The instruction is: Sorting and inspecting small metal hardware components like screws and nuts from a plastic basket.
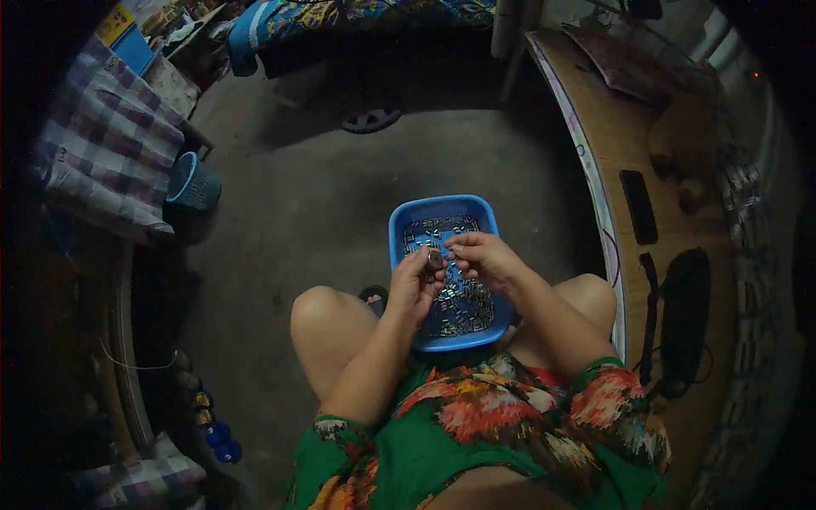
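Note:
A blue plastic basket (399, 223) sits between my knees, with many small shiny metal pieces (463, 297) scattered over its bottom. Above it, my left hand (415, 287) is closed round a small dark metal part with a round end (435, 258). My right hand (486, 259) is just to the right of that part, thumb and forefinger pinched together close to it. Whatever sits in that pinch is too small to make out.
On my right runs a wooden surface (625, 144) with a black phone (638, 206) and a dark elongated object (685, 323). A blue bin (194, 183) stands left, beside a checked cloth (110, 140). A dark round base (371, 121) rests on the floor ahead.

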Motion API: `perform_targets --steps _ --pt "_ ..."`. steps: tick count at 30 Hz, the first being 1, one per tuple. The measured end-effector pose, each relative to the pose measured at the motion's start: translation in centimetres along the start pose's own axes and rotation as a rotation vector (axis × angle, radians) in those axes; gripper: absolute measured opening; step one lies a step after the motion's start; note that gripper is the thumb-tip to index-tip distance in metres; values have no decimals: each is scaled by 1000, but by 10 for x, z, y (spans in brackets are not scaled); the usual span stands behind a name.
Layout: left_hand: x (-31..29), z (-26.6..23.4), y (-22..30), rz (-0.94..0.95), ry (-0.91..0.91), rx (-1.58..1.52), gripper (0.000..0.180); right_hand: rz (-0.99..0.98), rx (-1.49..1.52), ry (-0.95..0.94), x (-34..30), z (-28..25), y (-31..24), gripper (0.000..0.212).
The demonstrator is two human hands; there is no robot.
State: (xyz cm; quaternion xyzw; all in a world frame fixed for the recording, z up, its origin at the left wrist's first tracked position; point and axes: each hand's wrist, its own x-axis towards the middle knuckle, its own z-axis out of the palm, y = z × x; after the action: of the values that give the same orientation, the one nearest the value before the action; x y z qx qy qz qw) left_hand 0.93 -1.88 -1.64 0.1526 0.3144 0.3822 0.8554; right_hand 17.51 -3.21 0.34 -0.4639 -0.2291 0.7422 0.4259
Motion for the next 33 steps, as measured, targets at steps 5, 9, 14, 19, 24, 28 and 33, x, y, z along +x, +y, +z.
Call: perform_targets --steps 5,9,14,19,24,28,33 --pt "-1 5 1 -6 8 59 24 -3 -76 -2 -2 3 -1 15" --pt "-2 5 1 -24 -3 15 22 -38 -246 43 -4 6 -1 14" --pt "-1 5 0 -32 2 27 23 -82 -305 83 -6 13 -2 14" --pt "-2 5 -1 -31 11 21 23 -157 -408 102 -10 17 -3 13" --pt "-1 4 -1 -50 6 7 20 -264 -436 72 -7 15 2 13" --pt "1 0 -1 -30 -22 16 16 -329 -391 17 -7 15 4 11" --pt "-1 1 0 -18 5 21 15 -418 -559 90 -6 17 9 10"
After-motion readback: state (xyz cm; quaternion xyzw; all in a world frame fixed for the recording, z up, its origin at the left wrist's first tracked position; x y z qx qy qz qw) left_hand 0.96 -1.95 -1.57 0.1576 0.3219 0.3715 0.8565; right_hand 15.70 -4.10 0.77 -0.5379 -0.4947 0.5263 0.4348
